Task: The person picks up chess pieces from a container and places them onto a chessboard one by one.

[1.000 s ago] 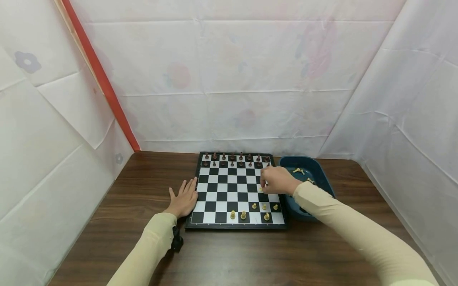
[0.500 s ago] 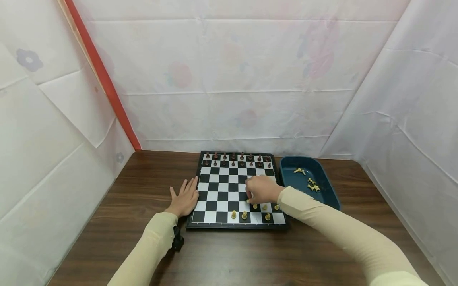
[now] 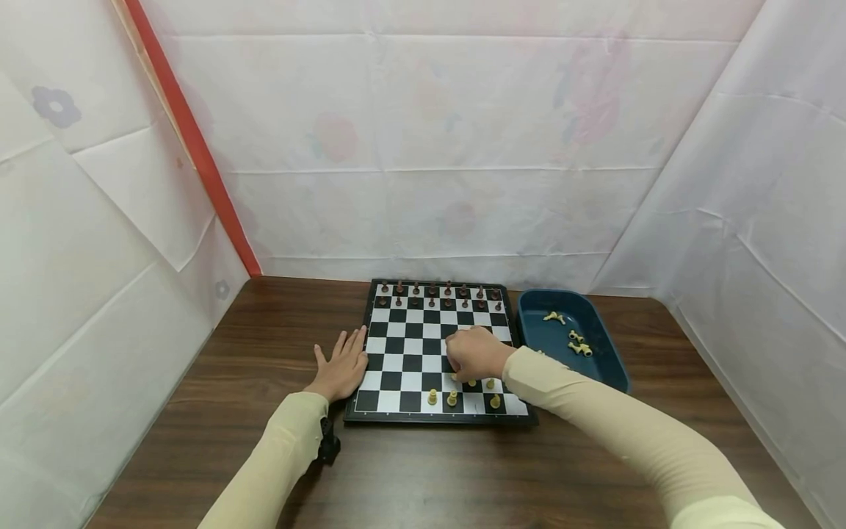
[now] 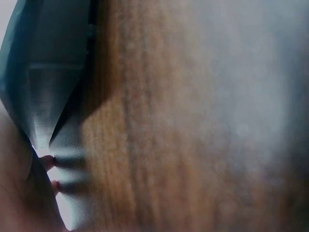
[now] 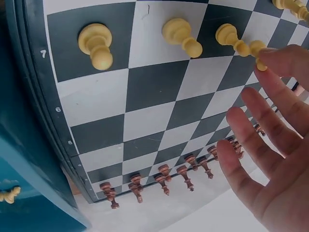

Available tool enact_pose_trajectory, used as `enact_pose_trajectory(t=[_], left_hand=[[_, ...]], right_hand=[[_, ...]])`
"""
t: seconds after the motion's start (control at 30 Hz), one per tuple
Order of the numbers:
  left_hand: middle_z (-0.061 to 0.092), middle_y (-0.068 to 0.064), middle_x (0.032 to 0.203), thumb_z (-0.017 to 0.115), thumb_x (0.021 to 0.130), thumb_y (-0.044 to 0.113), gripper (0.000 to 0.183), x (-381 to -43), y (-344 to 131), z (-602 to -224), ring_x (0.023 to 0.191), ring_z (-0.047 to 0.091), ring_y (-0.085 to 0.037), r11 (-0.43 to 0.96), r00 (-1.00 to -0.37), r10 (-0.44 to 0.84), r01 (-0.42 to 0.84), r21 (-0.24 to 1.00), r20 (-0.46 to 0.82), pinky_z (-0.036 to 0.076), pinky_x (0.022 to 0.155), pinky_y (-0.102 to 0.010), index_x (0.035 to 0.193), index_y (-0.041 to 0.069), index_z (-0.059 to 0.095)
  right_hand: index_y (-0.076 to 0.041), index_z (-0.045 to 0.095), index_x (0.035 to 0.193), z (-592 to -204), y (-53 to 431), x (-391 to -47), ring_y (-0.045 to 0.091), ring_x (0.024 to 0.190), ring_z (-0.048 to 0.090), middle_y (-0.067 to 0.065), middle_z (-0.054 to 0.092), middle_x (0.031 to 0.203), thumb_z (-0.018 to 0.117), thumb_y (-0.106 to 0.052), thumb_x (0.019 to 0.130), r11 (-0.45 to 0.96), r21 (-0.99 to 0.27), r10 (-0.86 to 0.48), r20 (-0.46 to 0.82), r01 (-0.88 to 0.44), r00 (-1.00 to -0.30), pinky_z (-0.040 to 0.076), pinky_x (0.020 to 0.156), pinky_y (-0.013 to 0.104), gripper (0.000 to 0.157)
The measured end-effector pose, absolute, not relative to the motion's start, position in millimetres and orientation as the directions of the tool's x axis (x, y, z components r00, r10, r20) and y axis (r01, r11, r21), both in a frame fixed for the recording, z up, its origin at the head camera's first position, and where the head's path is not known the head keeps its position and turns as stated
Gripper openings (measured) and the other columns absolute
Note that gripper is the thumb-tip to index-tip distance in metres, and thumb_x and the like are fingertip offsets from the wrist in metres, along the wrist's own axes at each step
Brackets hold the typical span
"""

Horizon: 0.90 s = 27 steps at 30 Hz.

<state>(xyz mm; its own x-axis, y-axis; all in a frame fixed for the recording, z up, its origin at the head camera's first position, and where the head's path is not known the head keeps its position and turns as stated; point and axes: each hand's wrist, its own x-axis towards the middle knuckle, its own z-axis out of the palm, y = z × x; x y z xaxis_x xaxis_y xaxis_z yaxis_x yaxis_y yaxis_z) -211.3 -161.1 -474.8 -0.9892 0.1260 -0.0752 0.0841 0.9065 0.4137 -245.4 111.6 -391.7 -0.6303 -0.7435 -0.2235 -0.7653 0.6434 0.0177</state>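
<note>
A black-and-white chessboard [image 3: 403,345] lies on the table. My right hand [image 3: 476,354] is over its near right part, pinching a cream pawn [image 5: 256,47] between thumb and index fingertip. The other fingers spread out loosely in the right wrist view. In line with that pawn stand more cream pawns, the nearest being a pawn [image 5: 231,39] on a dark square. Cream pieces also stand on the near row, among them a piece [image 3: 432,397] left of the hand. My left hand [image 3: 340,367] lies flat with spread fingers, fingertips at the board's left edge.
Two rows of brown chess pieces [image 3: 432,291] stand along the board's far side. Right of the board sits a blue tray [image 3: 611,367] with several loose cream pieces [image 3: 580,348] in it. White sheets [image 3: 423,147] hang behind and at both sides.
My right hand has moved left and toward me across the board with the pawn, stopping beside the standing pawns. My left hand stays put. More of the tray shows now.
</note>
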Motion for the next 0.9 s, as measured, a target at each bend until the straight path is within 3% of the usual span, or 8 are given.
enact_pose_trajectory(t=[0.33, 0.53, 0.9], left_hand=[[0.017, -0.017, 0.156, 0.023, 0.103, 0.026, 0.056, -210.7, -161.7, -476.7, 0.143, 0.006, -0.037, 0.906, -0.988, 0.132, 0.090, 0.414, -0.075, -0.012, 0.100, -0.070, 0.154, 0.008, 0.008], [0.016, -0.017, 0.157, 0.021, 0.103, 0.027, 0.056, -210.1, -161.0, -476.4, 0.144, 0.004, -0.037, 0.904, -0.987, 0.135, 0.087, 0.420, -0.085, -0.013, 0.100, -0.069, 0.154, 0.008, 0.007], [0.017, -0.017, 0.156, 0.023, 0.103, 0.026, 0.056, -210.5, -161.7, -474.9, 0.144, 0.005, -0.037, 0.902, -0.989, 0.130, 0.088, 0.422, -0.072, -0.012, 0.101, -0.069, 0.154, 0.008, 0.009]], right_hand=[[-0.021, 0.059, 0.058, -393.0, 103.9, -242.7, 0.009, 0.063, 0.048, -0.009, 0.057, 0.074, 0.075, -0.024, 0.078, 0.594, 0.084, -0.763, -0.256, -0.800, -0.593, 0.044, 0.061, 0.029, 0.026], [-0.023, 0.060, 0.060, -393.6, 103.6, -242.2, 0.008, 0.065, 0.049, -0.011, 0.053, 0.072, 0.075, -0.023, 0.077, 0.603, 0.061, -0.757, -0.271, -0.796, -0.594, 0.044, 0.063, 0.028, 0.023], [-0.021, 0.070, 0.071, -388.4, 114.2, -245.3, 0.007, 0.070, 0.051, -0.010, 0.060, 0.085, 0.079, -0.028, 0.077, 0.615, -0.027, -0.772, -0.226, -0.788, -0.594, 0.046, 0.062, 0.027, 0.012]])
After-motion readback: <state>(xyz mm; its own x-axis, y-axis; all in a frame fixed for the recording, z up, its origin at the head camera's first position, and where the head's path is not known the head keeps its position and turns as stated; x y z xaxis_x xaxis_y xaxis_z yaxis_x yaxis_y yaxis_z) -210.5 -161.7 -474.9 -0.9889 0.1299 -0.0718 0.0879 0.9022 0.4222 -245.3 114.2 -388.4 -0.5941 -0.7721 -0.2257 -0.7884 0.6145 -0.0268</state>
